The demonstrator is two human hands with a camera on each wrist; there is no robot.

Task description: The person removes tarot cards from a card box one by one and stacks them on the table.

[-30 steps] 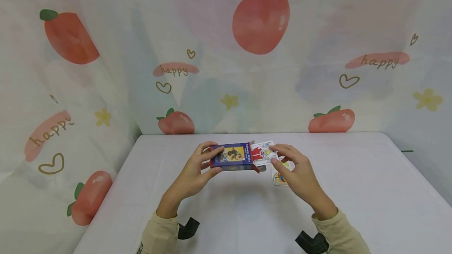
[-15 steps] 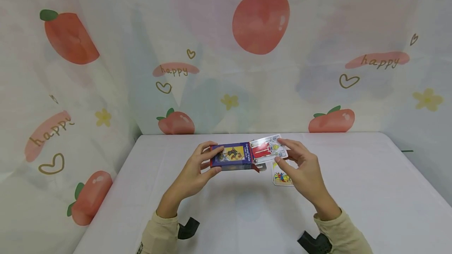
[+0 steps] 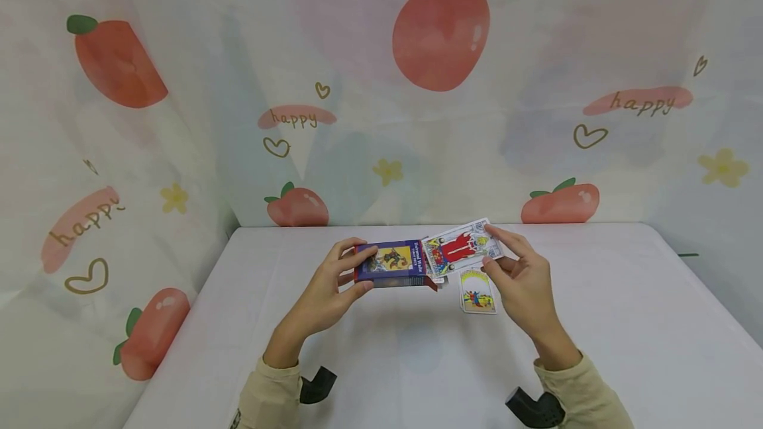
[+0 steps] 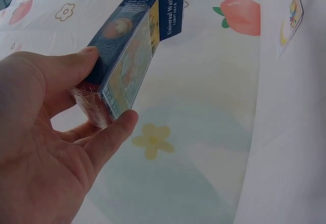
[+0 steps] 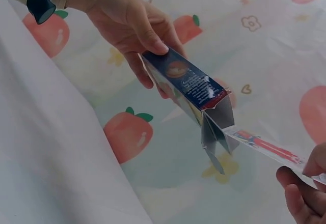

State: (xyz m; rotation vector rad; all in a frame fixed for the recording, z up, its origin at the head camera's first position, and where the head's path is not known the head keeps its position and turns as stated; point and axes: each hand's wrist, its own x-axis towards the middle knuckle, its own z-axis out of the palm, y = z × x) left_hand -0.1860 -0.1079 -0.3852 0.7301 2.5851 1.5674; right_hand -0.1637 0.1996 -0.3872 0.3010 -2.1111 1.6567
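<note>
My left hand (image 3: 330,290) grips the closed end of a blue tarot card box (image 3: 390,262), thumb on one edge and fingers round the other. The box lies sideways in the air, its flapped mouth to the right. At that mouth, a tarot card (image 3: 459,247) with a red figure is pinched between the thumb and fingers of my right hand (image 3: 524,277). In the right wrist view the card (image 5: 267,147) slants away from the box's open end, its near tip by the flaps (image 5: 213,142). Whether one card or more is held, I cannot tell.
A small stack of tarot cards (image 3: 478,291) lies face up on the white table (image 3: 405,363), below and right of the box. Behind the table hangs a cloth backdrop (image 3: 453,151) printed with fruit and hearts. Dark wrist mounts (image 3: 318,386) sit at both sleeves.
My right hand has moved right and slightly up, drawing the tarot card from the box's mouth and tilting it. The left hand and box have stayed put. More of the table stack shows.
</note>
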